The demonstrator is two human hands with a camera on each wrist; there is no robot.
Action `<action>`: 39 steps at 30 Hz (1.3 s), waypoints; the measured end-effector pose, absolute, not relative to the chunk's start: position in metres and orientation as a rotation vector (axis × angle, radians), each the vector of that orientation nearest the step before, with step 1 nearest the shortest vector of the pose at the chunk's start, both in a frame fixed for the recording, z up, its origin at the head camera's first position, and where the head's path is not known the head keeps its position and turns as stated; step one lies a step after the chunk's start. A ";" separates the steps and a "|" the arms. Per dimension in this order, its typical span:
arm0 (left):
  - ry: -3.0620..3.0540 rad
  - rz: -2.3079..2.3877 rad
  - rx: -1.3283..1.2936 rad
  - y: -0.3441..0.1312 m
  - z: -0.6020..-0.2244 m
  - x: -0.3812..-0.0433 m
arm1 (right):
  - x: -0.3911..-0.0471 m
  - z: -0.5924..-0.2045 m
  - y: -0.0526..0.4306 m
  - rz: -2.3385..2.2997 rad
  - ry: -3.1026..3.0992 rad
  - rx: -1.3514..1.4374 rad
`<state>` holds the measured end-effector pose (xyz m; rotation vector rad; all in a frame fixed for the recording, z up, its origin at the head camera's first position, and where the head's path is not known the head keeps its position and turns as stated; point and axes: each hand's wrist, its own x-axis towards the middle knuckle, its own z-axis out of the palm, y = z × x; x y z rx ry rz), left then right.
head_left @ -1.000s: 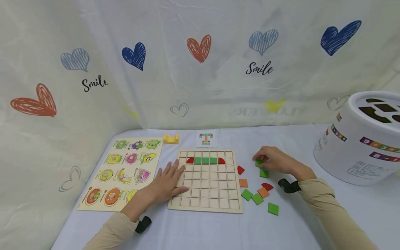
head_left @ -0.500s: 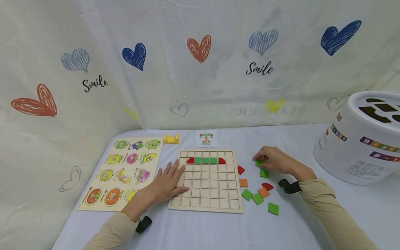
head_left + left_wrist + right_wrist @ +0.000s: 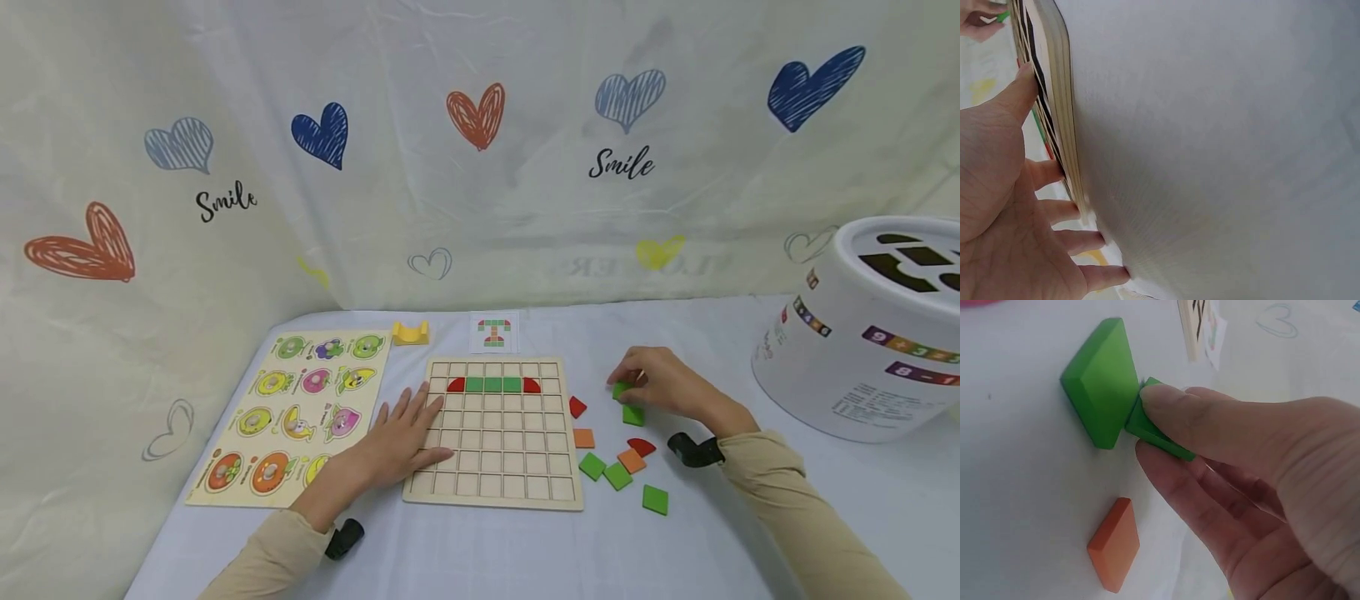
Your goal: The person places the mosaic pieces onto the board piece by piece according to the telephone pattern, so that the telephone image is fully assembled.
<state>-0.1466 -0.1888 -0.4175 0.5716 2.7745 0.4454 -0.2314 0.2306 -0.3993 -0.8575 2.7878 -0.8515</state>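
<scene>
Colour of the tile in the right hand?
Green tile, clearest in the right wrist view.

Left hand (image 3: 397,439) resting, fingers spread, at the left edge of the grid board (image 3: 491,437); right of that, the right hand (image 3: 663,385) pinches!

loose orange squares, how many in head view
2: one orange square just right of the board, another farther right beside a red piece; the right hand may hide others.
</scene>
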 end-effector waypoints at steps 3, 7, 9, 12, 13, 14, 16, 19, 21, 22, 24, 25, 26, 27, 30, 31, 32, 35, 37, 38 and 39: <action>2.775 0.443 0.566 -0.189 -0.418 -0.146 | -0.230 -0.400 0.229 -0.861 2.800 -0.924; 2.778 0.446 0.562 -0.189 -0.420 -0.147 | -0.228 -0.398 0.221 -0.877 2.823 -1.043; 2.777 0.447 0.562 -0.189 -0.421 -0.147 | -0.226 -0.396 0.214 -0.903 2.840 -1.089; 2.778 0.446 0.563 -0.189 -0.421 -0.147 | -0.222 -0.392 0.201 -0.971 2.852 -1.136; 2.777 0.447 0.564 -0.189 -0.421 -0.147 | -0.221 -0.390 0.197 -0.997 2.851 -1.152; 2.776 0.447 0.565 -0.189 -0.421 -0.147 | -0.219 -0.389 0.192 -1.018 2.849 -1.168; 2.776 0.445 0.567 -0.189 -0.421 -0.148 | -0.217 -0.387 0.183 -1.062 2.832 -1.202; 2.776 0.446 0.571 -0.189 -0.421 -0.148 | -0.214 -0.384 0.171 -1.111 2.787 -1.232; 2.776 0.448 0.574 -0.189 -0.422 -0.148 | -0.213 -0.382 0.166 -1.127 2.752 -1.245; 2.775 0.448 0.576 -0.189 -0.421 -0.148 | -0.213 -0.381 0.163 -1.136 2.731 -1.251; 2.774 0.451 0.578 -0.189 -0.421 -0.148 | -0.213 -0.381 0.159 -1.138 2.703 -1.268; 2.774 0.452 0.578 -0.189 -0.421 -0.148 | -0.213 -0.382 0.158 -1.135 2.692 -1.281; 2.774 0.453 0.579 -0.189 -0.421 -0.148 | -0.214 -0.382 0.157 -1.133 2.682 -1.290; 2.775 0.453 0.580 -0.189 -0.421 -0.148 | -0.214 -0.383 0.155 -1.135 2.670 -1.301; 2.780 0.453 0.582 -0.190 -0.421 -0.149 | -0.215 -0.387 0.152 -1.128 2.645 -1.314; 2.781 0.451 0.582 -0.190 -0.422 -0.149 | -0.216 -0.388 0.150 -1.126 2.636 -1.311; 2.782 0.450 0.582 -0.190 -0.422 -0.149 | -0.217 -0.390 0.148 -1.128 2.627 -1.306; 2.784 0.449 0.580 -0.190 -0.422 -0.149 | -0.219 -0.395 0.143 -1.127 2.609 -1.278; 2.784 0.449 0.581 -0.190 -0.423 -0.149 | -0.220 -0.399 0.140 -1.132 2.605 -1.261; 2.784 0.451 0.582 -0.190 -0.423 -0.149 | -0.221 -0.401 0.139 -1.135 2.604 -1.259; 2.784 0.452 0.583 -0.190 -0.423 -0.149 | -0.221 -0.403 0.138 -1.135 2.605 -1.254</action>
